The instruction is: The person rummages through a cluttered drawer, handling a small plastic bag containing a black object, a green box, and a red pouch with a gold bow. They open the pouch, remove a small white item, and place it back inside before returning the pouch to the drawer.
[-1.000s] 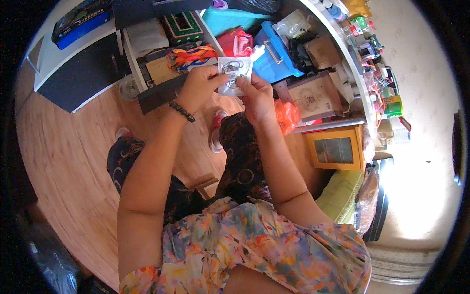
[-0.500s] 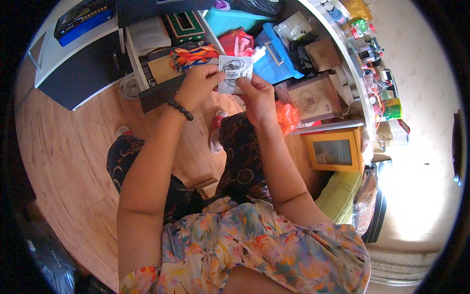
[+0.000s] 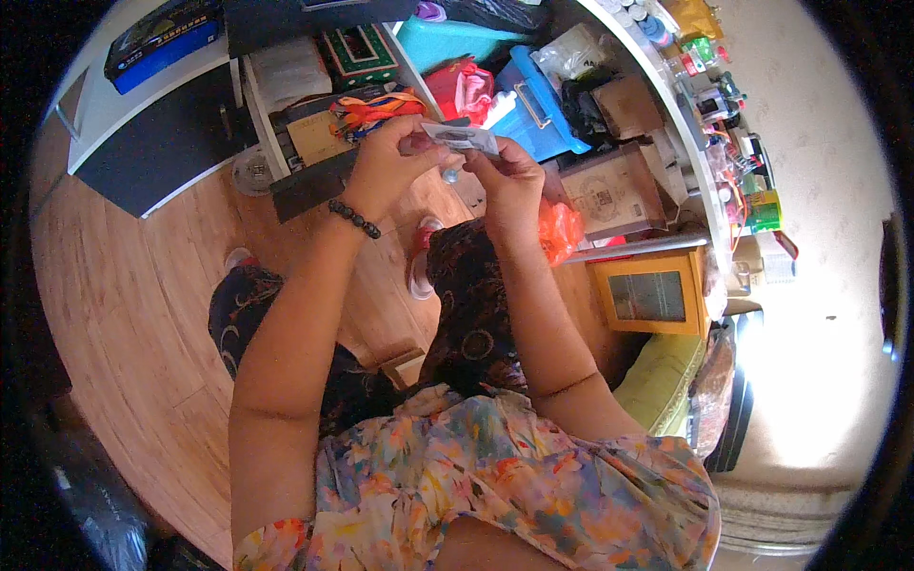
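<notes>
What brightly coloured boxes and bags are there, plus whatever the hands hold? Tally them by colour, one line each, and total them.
Blue: 2, flat box and lidded bin
Teal: 1, tub
Red: 1, red bag
Orange: 1, orange bag
Clear and silvery: 1, small packet, pinched by left hand and right hand
Total: 6

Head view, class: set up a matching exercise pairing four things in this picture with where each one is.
Things:
1. packet
2. bead bracelet
3. blue bin
4. wooden frame

Places:
A. on the floor, right of the legs
B. on the left wrist
C. held between both hands
D. on the shelf past the hands

Pairs: 1-C, 2-B, 3-D, 4-A
</notes>
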The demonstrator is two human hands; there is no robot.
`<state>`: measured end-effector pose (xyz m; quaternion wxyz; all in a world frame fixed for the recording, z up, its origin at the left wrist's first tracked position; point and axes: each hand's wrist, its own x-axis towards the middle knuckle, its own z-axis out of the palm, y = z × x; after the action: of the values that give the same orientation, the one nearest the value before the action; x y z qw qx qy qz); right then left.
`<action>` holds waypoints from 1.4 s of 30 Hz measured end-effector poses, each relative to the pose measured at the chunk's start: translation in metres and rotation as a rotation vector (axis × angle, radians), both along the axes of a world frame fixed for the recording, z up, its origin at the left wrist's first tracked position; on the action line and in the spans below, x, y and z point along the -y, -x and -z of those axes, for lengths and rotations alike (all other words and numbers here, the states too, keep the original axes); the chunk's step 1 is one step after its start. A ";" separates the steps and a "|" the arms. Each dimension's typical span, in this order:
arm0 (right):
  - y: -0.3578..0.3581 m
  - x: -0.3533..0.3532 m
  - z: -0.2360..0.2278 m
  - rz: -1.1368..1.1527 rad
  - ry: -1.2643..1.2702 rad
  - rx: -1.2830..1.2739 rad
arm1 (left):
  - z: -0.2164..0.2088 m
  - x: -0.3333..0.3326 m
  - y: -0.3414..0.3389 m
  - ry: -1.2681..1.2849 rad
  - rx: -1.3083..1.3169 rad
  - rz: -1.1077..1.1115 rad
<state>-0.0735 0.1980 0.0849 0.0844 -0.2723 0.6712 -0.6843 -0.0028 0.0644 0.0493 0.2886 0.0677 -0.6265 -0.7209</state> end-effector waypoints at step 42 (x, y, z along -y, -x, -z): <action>-0.005 -0.001 -0.011 -0.098 -0.015 0.192 | 0.003 0.001 0.000 -0.063 -0.008 0.211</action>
<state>-0.0685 0.1990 0.0962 0.1837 -0.2372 0.6510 -0.6972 -0.0024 0.0639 0.0465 0.2113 0.0073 -0.6059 -0.7670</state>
